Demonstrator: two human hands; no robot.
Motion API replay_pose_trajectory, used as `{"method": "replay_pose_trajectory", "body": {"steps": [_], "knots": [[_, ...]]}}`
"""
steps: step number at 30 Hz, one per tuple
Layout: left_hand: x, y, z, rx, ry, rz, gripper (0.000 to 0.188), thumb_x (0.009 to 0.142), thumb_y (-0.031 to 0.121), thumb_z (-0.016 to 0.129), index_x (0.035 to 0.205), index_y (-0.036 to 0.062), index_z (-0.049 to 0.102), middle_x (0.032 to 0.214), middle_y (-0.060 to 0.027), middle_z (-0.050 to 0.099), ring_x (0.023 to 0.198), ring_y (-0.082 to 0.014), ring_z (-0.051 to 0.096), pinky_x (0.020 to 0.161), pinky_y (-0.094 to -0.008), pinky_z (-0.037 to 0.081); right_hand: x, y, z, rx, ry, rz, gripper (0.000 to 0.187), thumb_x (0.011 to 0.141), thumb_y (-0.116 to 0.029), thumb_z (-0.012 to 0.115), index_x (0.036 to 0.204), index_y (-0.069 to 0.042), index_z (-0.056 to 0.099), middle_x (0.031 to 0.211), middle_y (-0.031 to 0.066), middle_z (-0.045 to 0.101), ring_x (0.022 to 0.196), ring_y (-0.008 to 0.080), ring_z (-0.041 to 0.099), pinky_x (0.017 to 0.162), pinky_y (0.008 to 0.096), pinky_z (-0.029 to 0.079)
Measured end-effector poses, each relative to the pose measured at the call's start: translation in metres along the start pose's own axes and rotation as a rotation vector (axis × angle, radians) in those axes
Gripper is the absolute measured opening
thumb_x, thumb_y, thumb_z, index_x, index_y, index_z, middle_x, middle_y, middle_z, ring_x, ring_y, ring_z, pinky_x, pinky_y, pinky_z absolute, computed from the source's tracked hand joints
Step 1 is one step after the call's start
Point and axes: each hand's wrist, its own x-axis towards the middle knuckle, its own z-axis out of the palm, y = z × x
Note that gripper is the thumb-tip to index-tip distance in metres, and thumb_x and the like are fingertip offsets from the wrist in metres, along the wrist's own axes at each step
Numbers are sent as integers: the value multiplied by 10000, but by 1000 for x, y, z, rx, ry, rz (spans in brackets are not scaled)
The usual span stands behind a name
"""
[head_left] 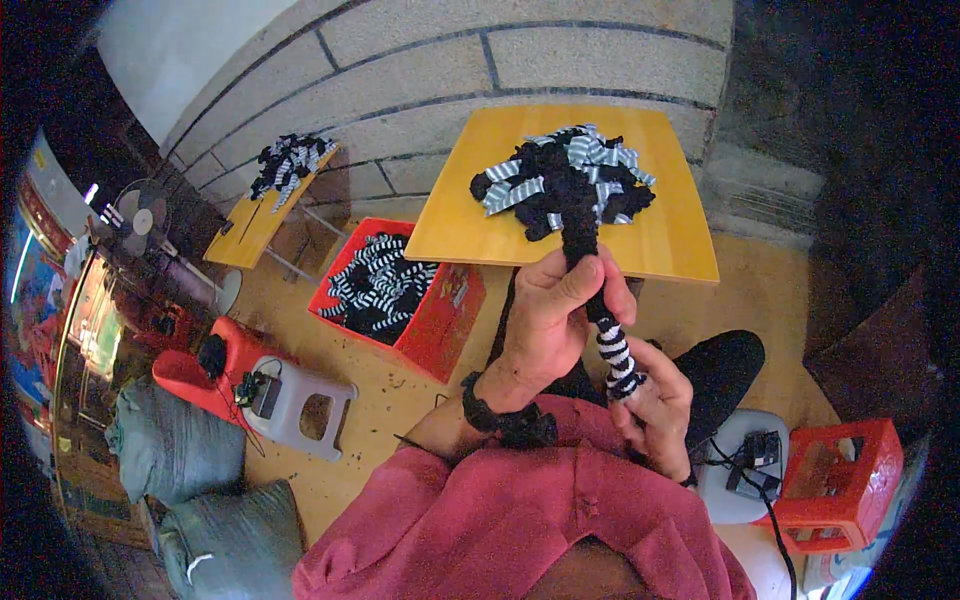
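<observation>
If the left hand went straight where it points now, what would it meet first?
Beyond the knit piece it grips, the left hand would probably meet the yellow table at its near edge; depth is unclear.

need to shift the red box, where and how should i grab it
The box probably grips best by its rim, from above, at the near ends of its left and right sides: the open top exposes that edge, while the table hides the far right corner.
</observation>
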Motion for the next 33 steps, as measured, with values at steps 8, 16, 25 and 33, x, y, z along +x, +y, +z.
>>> {"method": "replay_pose_trajectory", "body": {"steps": [8,16,25,33], "knots": [[8,9,-1,122,50,22,288,910,275,531,953,-9,554,745,-98,594,682,-180,587,638,-287,474,4,8,4,18,52,13,476,787,-23,594,1248,1,481,665,30,593,500,37,471,448,177,351],[14,28,-4,132,194,181,291,934,262,480,1105,30,519,878,-114,626,735,-210,612,684,-346,503,0,14,9,-525,133,-310,407,786,4,576,1190,15,532,615,14,549,552,64,490,520,219,396],[6,12,7,-23,268,141,273,926,267,501,1026,16,546,902,-96,629,776,-189,627,712,-311,524,-2,27,18,-486,284,-313,435,750,2,600,1180,23,541,614,8,533,549,63,474,523,214,393],[-1,10,-1,-59,189,96,258,915,262,522,974,12,542,833,-103,621,717,-205,627,665,-340,531,8,7,10,378,-156,210,508,803,-105,624,1263,8,439,625,65,555,377,75,395,317,200,215]]}}
